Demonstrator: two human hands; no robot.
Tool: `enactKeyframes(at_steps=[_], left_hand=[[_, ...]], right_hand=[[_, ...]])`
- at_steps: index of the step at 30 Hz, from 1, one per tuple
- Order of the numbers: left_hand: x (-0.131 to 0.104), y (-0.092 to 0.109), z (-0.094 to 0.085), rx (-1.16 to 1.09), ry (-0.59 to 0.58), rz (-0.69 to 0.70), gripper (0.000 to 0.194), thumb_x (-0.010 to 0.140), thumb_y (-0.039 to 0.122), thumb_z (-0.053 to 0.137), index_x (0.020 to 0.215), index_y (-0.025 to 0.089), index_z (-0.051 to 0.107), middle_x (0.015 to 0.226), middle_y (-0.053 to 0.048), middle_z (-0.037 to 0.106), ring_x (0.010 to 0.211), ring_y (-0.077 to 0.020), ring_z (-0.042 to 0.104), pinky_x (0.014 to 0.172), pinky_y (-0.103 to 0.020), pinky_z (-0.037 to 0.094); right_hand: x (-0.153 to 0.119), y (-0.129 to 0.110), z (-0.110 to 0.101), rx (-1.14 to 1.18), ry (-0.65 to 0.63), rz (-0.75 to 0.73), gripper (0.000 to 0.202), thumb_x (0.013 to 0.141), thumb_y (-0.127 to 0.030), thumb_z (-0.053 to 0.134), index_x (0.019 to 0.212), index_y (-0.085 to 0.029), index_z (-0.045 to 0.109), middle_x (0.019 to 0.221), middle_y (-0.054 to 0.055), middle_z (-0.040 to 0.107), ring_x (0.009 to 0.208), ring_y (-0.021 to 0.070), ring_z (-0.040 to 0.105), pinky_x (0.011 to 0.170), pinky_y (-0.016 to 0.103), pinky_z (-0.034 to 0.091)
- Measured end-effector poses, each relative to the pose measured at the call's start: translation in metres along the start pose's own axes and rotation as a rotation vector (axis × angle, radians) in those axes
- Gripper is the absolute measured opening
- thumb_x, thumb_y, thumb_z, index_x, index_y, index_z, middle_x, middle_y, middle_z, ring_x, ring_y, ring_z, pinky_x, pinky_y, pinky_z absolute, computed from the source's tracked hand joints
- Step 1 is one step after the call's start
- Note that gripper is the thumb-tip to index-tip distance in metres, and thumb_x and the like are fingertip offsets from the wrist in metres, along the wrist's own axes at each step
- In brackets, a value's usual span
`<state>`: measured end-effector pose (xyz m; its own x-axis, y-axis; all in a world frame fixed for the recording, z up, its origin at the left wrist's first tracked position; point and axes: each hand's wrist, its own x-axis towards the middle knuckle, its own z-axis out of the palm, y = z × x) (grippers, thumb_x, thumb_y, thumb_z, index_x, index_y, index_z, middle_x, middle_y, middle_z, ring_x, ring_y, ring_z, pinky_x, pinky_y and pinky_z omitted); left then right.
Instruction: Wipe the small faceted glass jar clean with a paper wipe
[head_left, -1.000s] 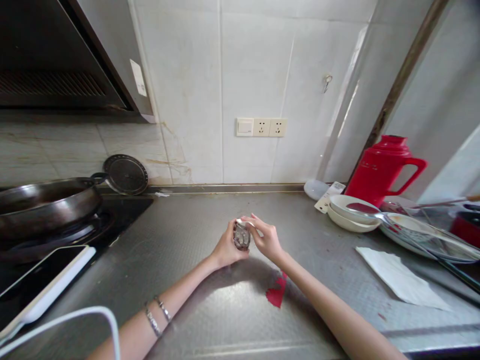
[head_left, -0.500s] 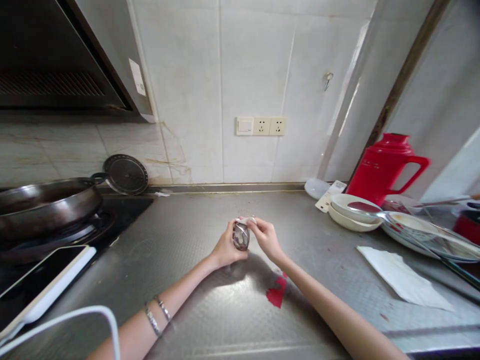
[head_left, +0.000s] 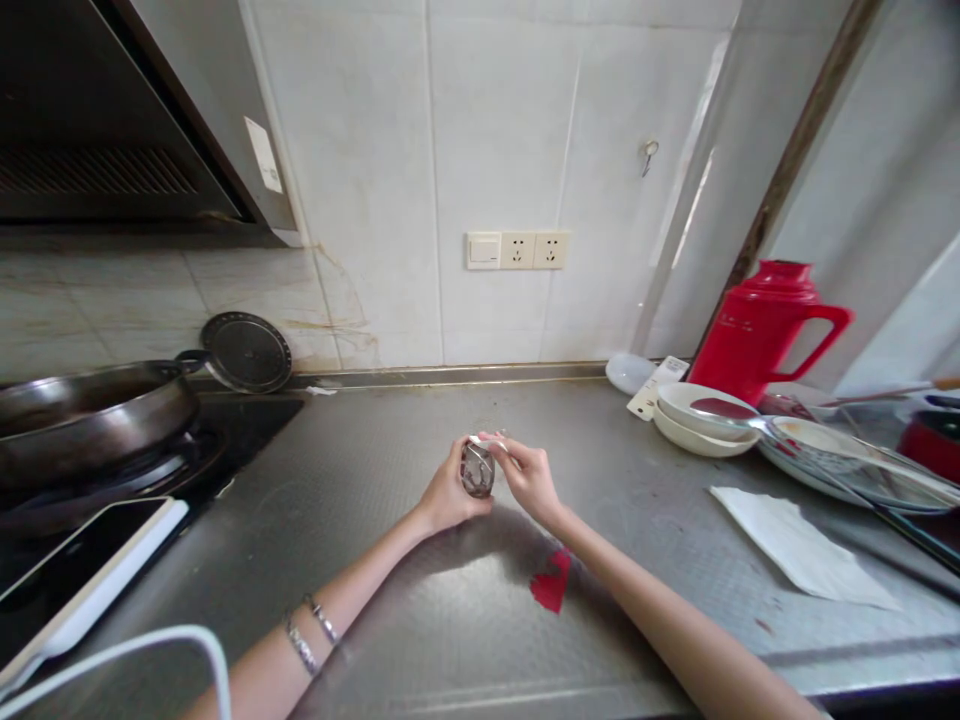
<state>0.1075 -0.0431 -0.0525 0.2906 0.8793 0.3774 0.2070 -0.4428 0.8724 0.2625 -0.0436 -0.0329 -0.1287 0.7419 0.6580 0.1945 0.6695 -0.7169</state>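
A small dark, shiny jar [head_left: 478,472] is wrapped by the fingers of my left hand [head_left: 448,495], above the metal counter. My right hand [head_left: 532,478] pinches a thin white piece [head_left: 491,443] at the top of the jar; whether it is paper or cloth, I cannot tell. Nearer to me, a torn red scrap [head_left: 551,581] lies on the counter [head_left: 465,650], just left of my right forearm.
At the left are a pan [head_left: 97,415] on the stove, a phone [head_left: 79,575] and a white cable [head_left: 172,633]. Stacked bowls [head_left: 705,435], a red thermos [head_left: 757,330], plates with utensils and a white napkin [head_left: 802,548] occupy the right.
The camera view has shifted slightly. My right fingers and the white piece have moved a little left over the jar's top; my left hand keeps its hold.
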Motion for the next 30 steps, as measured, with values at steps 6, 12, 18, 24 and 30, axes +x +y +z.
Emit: enactKeyframes(at_steps=[6,12,18,24,30], left_hand=[[0.000,0.004,0.001,-0.014,-0.013,0.055,0.079,0.054,0.008,0.068,0.126,0.020,0.037,0.117,-0.008,0.059,0.094,-0.0196,0.061,0.079,-0.030,0.048],[0.000,0.004,0.001,0.004,-0.001,0.012,0.078,0.055,0.008,0.070,0.124,0.020,0.037,0.106,-0.005,0.062,0.084,-0.0178,0.061,0.073,-0.029,0.048],[0.003,0.005,0.001,-0.047,0.021,0.079,0.073,0.054,0.009,0.071,0.120,0.019,0.039,0.113,-0.008,0.060,0.093,-0.0205,0.061,0.077,-0.030,0.048],[0.001,0.010,0.001,-0.041,0.009,-0.005,0.083,0.054,0.009,0.073,0.127,0.019,0.034,0.102,-0.006,0.062,0.077,-0.0154,0.061,0.067,-0.025,0.046],[0.003,0.005,0.001,-0.061,0.033,0.060,0.075,0.054,0.006,0.069,0.120,0.020,0.037,0.111,-0.006,0.061,0.089,-0.0175,0.062,0.074,-0.026,0.047]], right_hand=[[0.000,-0.004,-0.002,-0.024,-0.101,-0.196,0.028,0.090,-0.024,0.049,0.108,-0.030,0.069,0.112,-0.001,0.070,0.110,0.0225,0.063,0.108,0.046,0.041],[-0.001,0.002,0.000,-0.061,-0.027,-0.126,0.029,0.091,-0.022,0.048,0.110,-0.031,0.068,0.113,0.000,0.069,0.109,0.0241,0.064,0.105,0.049,0.043],[-0.003,0.003,-0.002,-0.104,-0.153,-0.362,0.041,0.090,-0.014,0.045,0.124,-0.032,0.060,0.125,0.000,0.063,0.120,0.0203,0.056,0.111,0.047,0.037],[0.000,0.007,-0.002,-0.122,0.065,-0.124,0.026,0.092,-0.025,0.049,0.108,-0.029,0.070,0.107,0.002,0.072,0.107,0.0253,0.065,0.099,0.047,0.049],[-0.003,-0.001,-0.004,-0.145,-0.103,-0.460,0.038,0.091,-0.013,0.046,0.122,-0.028,0.061,0.122,0.002,0.065,0.118,0.0206,0.058,0.107,0.045,0.043]])
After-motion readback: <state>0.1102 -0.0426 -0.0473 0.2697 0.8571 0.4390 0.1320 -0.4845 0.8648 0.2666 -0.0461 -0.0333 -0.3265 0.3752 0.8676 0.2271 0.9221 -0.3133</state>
